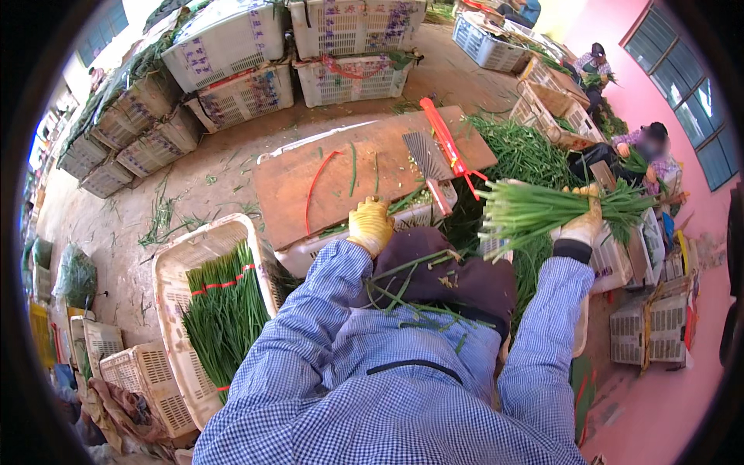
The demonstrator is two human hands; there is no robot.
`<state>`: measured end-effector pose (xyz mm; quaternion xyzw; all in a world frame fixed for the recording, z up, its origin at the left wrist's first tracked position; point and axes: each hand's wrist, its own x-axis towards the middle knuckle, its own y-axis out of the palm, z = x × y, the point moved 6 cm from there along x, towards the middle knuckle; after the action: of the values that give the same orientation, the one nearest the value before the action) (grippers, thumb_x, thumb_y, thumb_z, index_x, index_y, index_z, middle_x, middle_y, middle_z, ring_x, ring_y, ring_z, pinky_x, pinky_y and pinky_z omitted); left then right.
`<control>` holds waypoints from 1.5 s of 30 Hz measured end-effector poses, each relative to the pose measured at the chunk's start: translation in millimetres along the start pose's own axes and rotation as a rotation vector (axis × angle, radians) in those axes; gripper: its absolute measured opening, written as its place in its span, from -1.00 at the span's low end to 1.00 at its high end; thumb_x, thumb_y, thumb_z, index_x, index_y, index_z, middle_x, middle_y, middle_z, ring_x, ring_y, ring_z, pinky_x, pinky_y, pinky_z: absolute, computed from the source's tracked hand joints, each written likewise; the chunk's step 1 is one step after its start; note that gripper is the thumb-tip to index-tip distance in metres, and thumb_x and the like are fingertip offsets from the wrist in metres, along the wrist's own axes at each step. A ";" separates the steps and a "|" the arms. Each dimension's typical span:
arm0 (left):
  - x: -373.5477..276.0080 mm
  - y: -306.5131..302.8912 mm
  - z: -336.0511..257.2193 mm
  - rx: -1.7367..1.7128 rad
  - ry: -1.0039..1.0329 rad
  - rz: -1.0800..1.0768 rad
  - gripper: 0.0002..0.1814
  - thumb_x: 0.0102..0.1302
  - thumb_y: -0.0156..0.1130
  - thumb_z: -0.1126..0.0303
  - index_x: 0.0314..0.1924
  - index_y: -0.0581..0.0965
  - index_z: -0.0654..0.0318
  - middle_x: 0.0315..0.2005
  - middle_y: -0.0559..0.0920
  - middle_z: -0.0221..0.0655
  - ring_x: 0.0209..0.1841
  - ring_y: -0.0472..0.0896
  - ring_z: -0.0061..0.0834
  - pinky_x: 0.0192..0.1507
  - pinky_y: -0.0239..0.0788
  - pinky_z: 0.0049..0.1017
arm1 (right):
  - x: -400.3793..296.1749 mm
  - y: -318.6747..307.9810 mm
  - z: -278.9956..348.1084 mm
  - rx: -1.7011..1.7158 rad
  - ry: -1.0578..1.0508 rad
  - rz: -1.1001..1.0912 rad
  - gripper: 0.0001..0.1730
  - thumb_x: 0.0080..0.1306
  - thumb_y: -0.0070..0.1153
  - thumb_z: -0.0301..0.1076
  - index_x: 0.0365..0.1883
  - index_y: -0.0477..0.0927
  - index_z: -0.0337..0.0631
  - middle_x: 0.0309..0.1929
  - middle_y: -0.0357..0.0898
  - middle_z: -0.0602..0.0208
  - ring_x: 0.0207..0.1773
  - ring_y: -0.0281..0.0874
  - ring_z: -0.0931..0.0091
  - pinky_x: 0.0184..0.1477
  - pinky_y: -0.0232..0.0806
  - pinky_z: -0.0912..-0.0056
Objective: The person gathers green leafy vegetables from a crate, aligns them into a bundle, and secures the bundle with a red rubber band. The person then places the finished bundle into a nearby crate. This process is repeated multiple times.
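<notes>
My right hand [581,221], in a pale, soiled glove, grips a bunch of green chives [535,203] out to the right, white stem ends pointing left. My left hand [371,225], in a yellow glove, is curled at the near edge of a brown wooden board [290,180]; its palm side is hidden. On the board's right lie a broad-bladed cleaver [429,157], its handle over the near edge, and a bundle of red plastic ties [443,136]. One loose red tie [317,189] and a few green stalks [353,168] lie further left.
A white plastic crate [302,258] supports the board. Tied chive bundles [226,308] fill part of another crate [165,290] at left. Loose chives [523,148] are heaped at right. Stacked crates [354,75] stand beyond; two people [639,148] [594,70] sit along the right wall.
</notes>
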<state>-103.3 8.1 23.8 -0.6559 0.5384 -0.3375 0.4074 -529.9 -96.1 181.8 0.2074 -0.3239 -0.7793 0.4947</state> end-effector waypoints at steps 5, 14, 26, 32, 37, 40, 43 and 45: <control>71.3 2.9 28.5 0.100 -0.130 -0.094 -0.35 0.26 0.29 0.06 0.33 0.41 0.00 0.36 0.37 -0.16 0.39 0.32 -0.10 0.32 0.21 -0.01 | 2.7 -20.0 -6.6 -0.006 0.097 0.153 -0.77 0.36 0.25 -0.21 -0.42 0.54 -0.08 -0.44 0.53 0.47 -0.34 0.50 0.48 -0.06 0.49 0.10; 165.6 40.8 70.0 0.058 -0.196 0.044 -0.20 0.35 0.19 -0.08 0.49 0.21 0.03 0.50 0.18 -0.21 0.54 0.09 -0.14 0.47 -0.06 0.06 | -1.3 -41.9 1.4 -0.203 0.037 -0.126 -0.72 0.39 0.24 -0.17 -0.48 0.53 -0.04 -0.52 0.49 0.53 -0.42 0.46 0.53 -0.01 0.45 0.19; -5.9 103.4 30.7 -0.571 0.050 0.398 -0.58 0.43 0.09 0.18 0.20 0.57 0.17 0.14 0.60 -0.05 0.23 0.53 -0.11 0.29 0.31 -0.35 | -5.5 17.9 -33.7 -0.173 0.056 -0.025 -0.78 0.36 0.29 -0.22 -0.34 0.53 -0.11 -0.49 0.50 0.47 -0.42 0.48 0.50 -0.24 0.52 0.24; -37.1 34.8 40.5 -0.298 0.099 0.255 -0.51 0.34 0.26 0.22 0.22 0.52 0.23 0.11 0.61 -0.07 0.20 0.55 -0.17 0.26 0.34 -0.35 | -16.7 77.1 -60.5 -0.061 0.053 0.122 -0.80 0.27 0.36 -0.30 -0.34 0.57 -0.15 -0.49 0.52 0.38 -0.42 0.49 0.43 -0.23 0.50 0.12; -47.6 44.5 49.9 -1.321 -0.277 0.028 -0.38 0.45 0.22 0.13 0.37 0.36 0.33 0.17 0.55 -0.12 0.18 0.51 -0.32 0.28 0.28 -0.39 | -32.1 102.0 -66.3 -0.072 0.134 -0.078 -0.80 0.28 0.36 -0.29 -0.42 0.57 -0.12 -0.47 0.54 0.40 -0.38 0.51 0.41 -0.15 0.52 0.06; -71.5 142.4 68.8 -0.823 -0.036 0.347 -0.28 0.49 0.03 -0.14 0.37 0.38 0.31 0.31 0.47 -0.14 0.31 0.43 -0.27 0.32 0.25 -0.33 | -38.0 104.1 -73.3 -0.015 0.163 -0.033 -0.80 0.30 0.33 -0.29 -0.43 0.57 -0.12 -0.47 0.53 0.40 -0.38 0.50 0.40 -0.13 0.51 0.05; -89.3 44.1 34.0 -0.681 -0.444 0.802 -0.41 0.50 -0.01 -0.10 -0.01 0.67 0.33 -0.19 0.75 -0.17 -0.10 0.68 -0.24 0.01 0.48 -0.30 | -35.4 88.1 -72.2 0.003 0.171 -0.115 -0.81 0.32 0.30 -0.29 -0.42 0.56 -0.12 -0.48 0.52 0.41 -0.38 0.49 0.40 -0.12 0.51 0.05; -73.9 77.7 73.7 -0.379 -0.103 0.486 -0.51 0.49 0.04 0.03 -0.08 0.67 0.34 -0.26 0.74 -0.13 -0.15 0.69 -0.25 -0.04 0.49 -0.34 | -40.4 94.8 -82.4 0.010 0.198 -0.051 -0.81 0.32 0.30 -0.30 -0.43 0.55 -0.11 -0.48 0.51 0.42 -0.37 0.49 0.40 -0.10 0.51 0.04</control>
<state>-86.0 86.3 -78.8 -0.5883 0.7115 -0.0901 0.3735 -399.4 -112.7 191.3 0.2940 -0.2717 -0.7657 0.5035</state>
